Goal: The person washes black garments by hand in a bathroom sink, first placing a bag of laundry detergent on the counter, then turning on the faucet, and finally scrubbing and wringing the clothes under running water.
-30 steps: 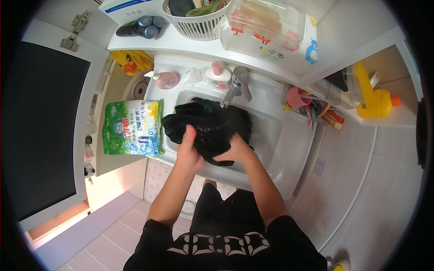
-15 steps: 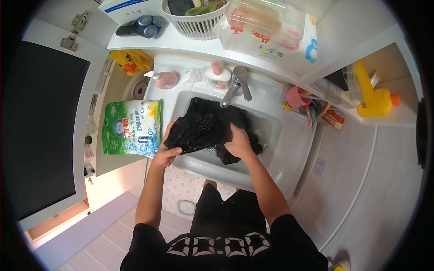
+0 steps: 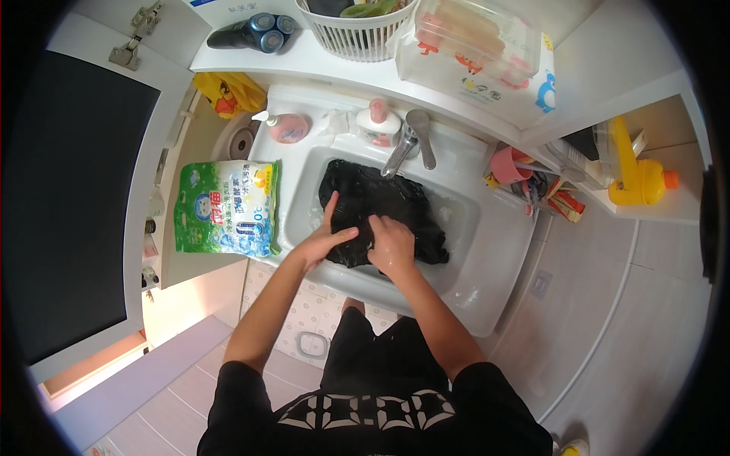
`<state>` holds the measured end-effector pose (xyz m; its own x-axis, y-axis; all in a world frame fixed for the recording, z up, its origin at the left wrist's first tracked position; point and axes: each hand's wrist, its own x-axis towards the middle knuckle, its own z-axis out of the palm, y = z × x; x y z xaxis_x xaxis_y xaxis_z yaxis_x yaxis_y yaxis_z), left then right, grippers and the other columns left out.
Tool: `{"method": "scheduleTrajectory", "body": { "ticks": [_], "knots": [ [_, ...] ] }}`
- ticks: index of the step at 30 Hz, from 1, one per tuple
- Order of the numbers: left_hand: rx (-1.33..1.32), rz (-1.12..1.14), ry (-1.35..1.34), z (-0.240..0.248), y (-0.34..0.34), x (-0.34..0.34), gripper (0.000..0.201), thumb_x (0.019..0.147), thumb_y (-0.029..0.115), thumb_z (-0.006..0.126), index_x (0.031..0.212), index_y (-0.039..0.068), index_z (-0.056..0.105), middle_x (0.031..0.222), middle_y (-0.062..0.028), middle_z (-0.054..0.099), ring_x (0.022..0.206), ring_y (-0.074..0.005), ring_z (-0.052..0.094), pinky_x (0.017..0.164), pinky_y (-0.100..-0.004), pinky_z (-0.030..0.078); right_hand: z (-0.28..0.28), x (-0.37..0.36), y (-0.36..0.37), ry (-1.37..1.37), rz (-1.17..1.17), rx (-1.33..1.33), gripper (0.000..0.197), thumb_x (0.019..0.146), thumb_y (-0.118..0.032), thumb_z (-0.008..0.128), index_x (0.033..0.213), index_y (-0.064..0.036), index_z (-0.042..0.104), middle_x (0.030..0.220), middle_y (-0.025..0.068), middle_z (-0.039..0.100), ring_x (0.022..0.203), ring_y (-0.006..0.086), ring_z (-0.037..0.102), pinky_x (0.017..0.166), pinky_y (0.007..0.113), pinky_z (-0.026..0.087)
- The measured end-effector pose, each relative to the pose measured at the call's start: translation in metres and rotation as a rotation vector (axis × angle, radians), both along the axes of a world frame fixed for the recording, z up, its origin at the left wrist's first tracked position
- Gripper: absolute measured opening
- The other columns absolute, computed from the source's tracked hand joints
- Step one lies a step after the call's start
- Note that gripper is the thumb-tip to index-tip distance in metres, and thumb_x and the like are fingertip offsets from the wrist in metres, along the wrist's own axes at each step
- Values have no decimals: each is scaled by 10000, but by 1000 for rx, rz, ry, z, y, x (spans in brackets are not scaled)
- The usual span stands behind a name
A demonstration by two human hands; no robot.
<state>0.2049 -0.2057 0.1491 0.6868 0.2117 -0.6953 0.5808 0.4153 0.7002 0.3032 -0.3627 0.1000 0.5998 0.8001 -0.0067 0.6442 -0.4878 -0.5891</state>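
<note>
A wet black garment (image 3: 380, 194) lies bunched in the water of the white sink (image 3: 487, 243). My left hand (image 3: 323, 242) rests at the garment's near left edge, thumb and forefinger stretched wide apart over the cloth; its other fingers are hard to make out. Close beside it, my right hand (image 3: 393, 245) is closed, fingers curled into the fabric near the middle. Wet drops glisten on its back. Behind the garment stands the metal faucet (image 3: 407, 144).
A green and white detergent bag (image 3: 228, 207) lies left of the sink. Pink pump bottle (image 3: 287, 128) and white bottle (image 3: 378, 125) stand on the back rim. The shelf above holds a shaver (image 3: 255, 33), a basket (image 3: 357, 34) and a clear box (image 3: 479, 38). A yellow bottle (image 3: 639, 182) sits at right.
My left hand has let go of the raised left part of the garment and moved right, over the sink. The garment has dropped into the water. My right hand has shifted slightly left.
</note>
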Motion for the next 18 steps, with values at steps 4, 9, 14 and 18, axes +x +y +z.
{"method": "scheduleTrajectory", "body": {
  "ticks": [4,9,14,18],
  "knots": [
    [-146,232,-175,-36,-3,-8,678,895,255,749,1495,186,441,1367,-129,547,1216,-226,536,981,-337,482,9,-6,6,52,131,161,490,595,-53,744,1047,-82,556,911,126,608,849,339,631,748,449,515],
    [43,340,-233,-32,3,-9,368,851,83,766,1194,35,642,1061,-75,684,954,-174,650,864,-300,536,18,11,-9,392,174,107,661,635,-124,796,1228,-57,513,1165,206,640,1044,402,636,890,462,520],
    [78,436,-293,-15,23,-4,349,824,16,754,1154,11,639,1004,-71,683,895,-163,653,822,-295,544,-9,44,-17,540,298,-208,837,622,-414,875,1285,-22,545,1212,239,650,1124,409,625,939,465,511],
    [58,469,-393,-15,37,-8,376,781,-56,723,1137,12,620,983,-84,673,849,-174,655,794,-290,555,-47,48,-13,696,309,-58,693,649,-350,859,1197,4,625,1137,217,687,1084,334,661,947,405,510]
  ]
}}
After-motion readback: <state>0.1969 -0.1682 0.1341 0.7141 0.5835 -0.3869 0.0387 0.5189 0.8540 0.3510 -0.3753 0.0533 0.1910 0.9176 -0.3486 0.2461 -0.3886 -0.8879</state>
